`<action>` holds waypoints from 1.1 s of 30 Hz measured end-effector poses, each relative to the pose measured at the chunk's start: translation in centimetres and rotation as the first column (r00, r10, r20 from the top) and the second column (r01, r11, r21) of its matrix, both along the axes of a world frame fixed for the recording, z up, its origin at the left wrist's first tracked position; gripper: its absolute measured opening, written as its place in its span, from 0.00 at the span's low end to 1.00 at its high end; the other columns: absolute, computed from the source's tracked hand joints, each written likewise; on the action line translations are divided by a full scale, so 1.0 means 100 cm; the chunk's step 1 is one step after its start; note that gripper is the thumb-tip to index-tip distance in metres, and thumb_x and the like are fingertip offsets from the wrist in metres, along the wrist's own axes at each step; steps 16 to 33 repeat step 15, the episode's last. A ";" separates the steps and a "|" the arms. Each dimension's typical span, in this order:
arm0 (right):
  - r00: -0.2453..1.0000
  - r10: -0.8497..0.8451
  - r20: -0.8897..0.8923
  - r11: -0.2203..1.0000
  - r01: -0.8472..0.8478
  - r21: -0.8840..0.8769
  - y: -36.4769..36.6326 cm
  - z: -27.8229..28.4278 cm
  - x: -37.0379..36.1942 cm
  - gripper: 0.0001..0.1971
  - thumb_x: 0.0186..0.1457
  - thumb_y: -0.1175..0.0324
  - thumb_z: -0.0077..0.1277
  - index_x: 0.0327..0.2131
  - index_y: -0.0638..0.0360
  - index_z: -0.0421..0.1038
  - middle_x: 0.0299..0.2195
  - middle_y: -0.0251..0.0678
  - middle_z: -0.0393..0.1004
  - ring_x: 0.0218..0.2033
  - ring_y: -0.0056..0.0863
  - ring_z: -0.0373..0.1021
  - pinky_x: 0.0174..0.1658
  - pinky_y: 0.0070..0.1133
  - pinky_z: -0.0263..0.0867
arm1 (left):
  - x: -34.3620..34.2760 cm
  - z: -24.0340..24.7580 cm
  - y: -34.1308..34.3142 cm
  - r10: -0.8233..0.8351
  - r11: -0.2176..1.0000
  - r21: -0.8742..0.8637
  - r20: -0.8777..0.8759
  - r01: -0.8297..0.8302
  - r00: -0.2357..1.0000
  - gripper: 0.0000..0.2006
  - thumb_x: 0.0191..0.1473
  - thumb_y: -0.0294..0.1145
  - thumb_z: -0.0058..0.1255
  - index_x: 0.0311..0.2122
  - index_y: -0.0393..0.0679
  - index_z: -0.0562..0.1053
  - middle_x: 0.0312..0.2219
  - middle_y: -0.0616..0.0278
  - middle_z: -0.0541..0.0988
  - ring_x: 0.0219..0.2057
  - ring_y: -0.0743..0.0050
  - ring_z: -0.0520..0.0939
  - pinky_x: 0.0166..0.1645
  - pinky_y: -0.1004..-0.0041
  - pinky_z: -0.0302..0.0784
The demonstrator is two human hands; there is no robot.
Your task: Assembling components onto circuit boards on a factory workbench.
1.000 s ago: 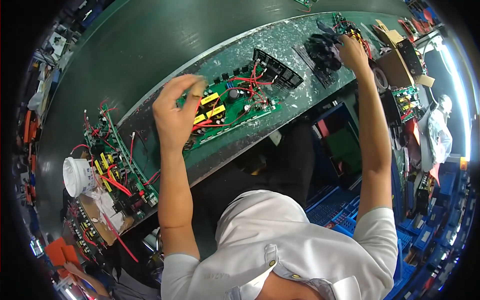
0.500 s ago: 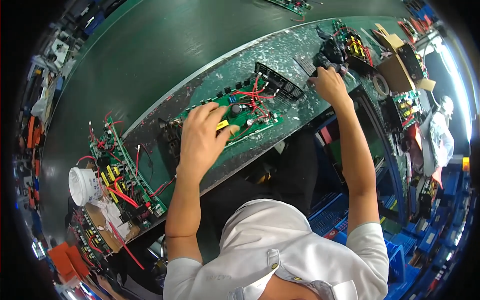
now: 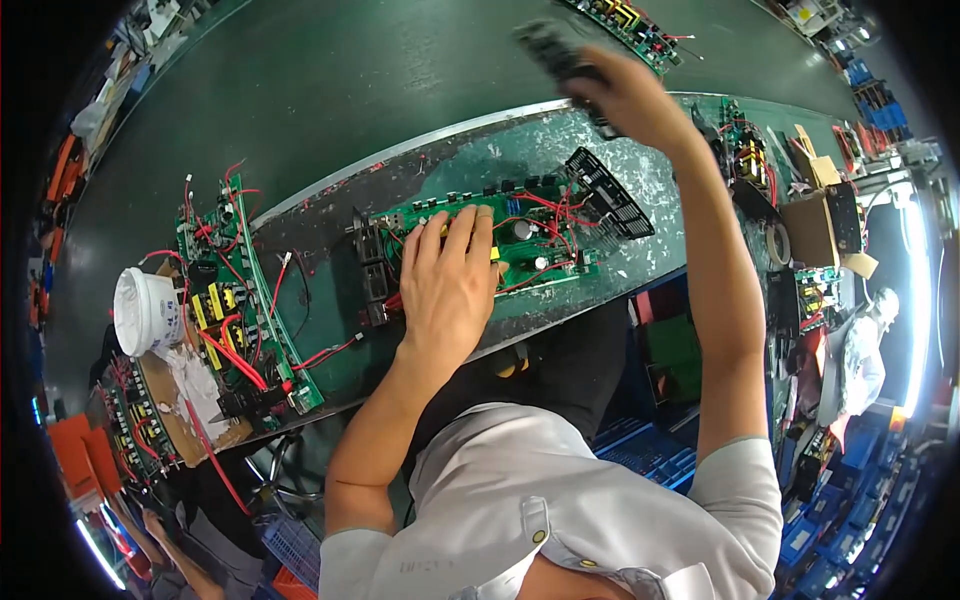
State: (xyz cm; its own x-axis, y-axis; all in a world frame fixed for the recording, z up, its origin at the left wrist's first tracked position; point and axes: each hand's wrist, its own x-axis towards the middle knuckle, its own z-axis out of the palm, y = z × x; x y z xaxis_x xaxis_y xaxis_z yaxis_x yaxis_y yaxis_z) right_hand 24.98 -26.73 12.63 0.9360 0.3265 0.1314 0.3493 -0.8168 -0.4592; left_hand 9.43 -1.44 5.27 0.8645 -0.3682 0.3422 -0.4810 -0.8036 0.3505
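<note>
A green circuit board (image 3: 580, 262) with red wires lies on the workbench before me. A black slotted panel (image 3: 612, 195) leans at its right end, and a black end plate (image 3: 370, 268) stands at its left end. My left hand (image 3: 448, 280) lies over the board's middle, fingers stretched out and covering parts of it. Beyond the board, at the upper right, my right hand (image 3: 635, 100) is closed round a dark, long brush-like tool (image 3: 552, 52). Motion smears that tool, so its end is unclear.
Another wired board (image 3: 225, 310) and a white tub (image 3: 145, 310) stand at the left. A further board (image 3: 630, 30) sits on the green surface at the top. At the right are a tape roll (image 3: 777, 245), a cardboard box (image 3: 812, 230) and more boards.
My right hand has swung up and left from the right end of the bench, with the dark brush-like tool now in it. My left hand has settled flatter on the board.
</note>
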 end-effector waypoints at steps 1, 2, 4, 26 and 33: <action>0.994 0.106 0.019 0.994 -0.106 -0.010 0.025 -0.004 0.001 0.15 0.56 0.66 0.55 0.46 0.60 0.70 0.41 0.47 0.77 0.43 0.43 0.74 0.46 0.31 0.68 | 0.000 -0.001 0.001 0.007 1.000 -0.001 -0.006 -0.007 1.000 0.28 0.47 0.33 0.62 0.55 0.40 0.69 0.51 0.56 0.74 0.52 0.51 0.72 0.57 0.55 0.65; 0.978 0.206 -0.043 0.973 -0.210 -0.097 0.042 -0.011 0.006 0.15 0.56 0.67 0.55 0.46 0.59 0.70 0.41 0.46 0.77 0.43 0.45 0.73 0.46 0.33 0.67 | 0.000 0.000 0.001 0.005 1.000 0.000 -0.010 -0.005 1.000 0.28 0.47 0.33 0.61 0.55 0.41 0.69 0.51 0.56 0.73 0.52 0.51 0.72 0.58 0.54 0.64; 0.944 0.307 -0.123 0.930 -0.325 -0.170 0.063 -0.015 0.007 0.16 0.55 0.67 0.55 0.47 0.57 0.71 0.42 0.45 0.77 0.43 0.47 0.72 0.45 0.35 0.67 | 0.000 0.001 0.000 0.012 1.000 0.003 -0.024 -0.012 1.000 0.28 0.47 0.33 0.61 0.55 0.41 0.69 0.51 0.56 0.73 0.52 0.50 0.72 0.59 0.54 0.64; 0.810 0.488 -0.326 0.806 -0.561 -0.187 0.065 -0.047 0.007 0.20 0.56 0.72 0.53 0.53 0.54 0.71 0.44 0.44 0.78 0.48 0.41 0.73 0.54 0.33 0.65 | 0.002 -0.002 0.005 -0.033 0.989 0.141 -0.113 0.049 0.993 0.29 0.52 0.36 0.58 0.58 0.43 0.66 0.58 0.53 0.69 0.60 0.52 0.67 0.63 0.48 0.59; 0.810 0.488 -0.326 0.806 -0.561 -0.187 0.065 -0.047 0.007 0.20 0.56 0.72 0.53 0.53 0.54 0.71 0.44 0.44 0.78 0.48 0.41 0.73 0.54 0.33 0.65 | 0.002 -0.002 0.005 -0.033 0.989 0.141 -0.113 0.049 0.993 0.29 0.52 0.36 0.58 0.58 0.43 0.66 0.58 0.53 0.69 0.60 0.52 0.67 0.63 0.48 0.59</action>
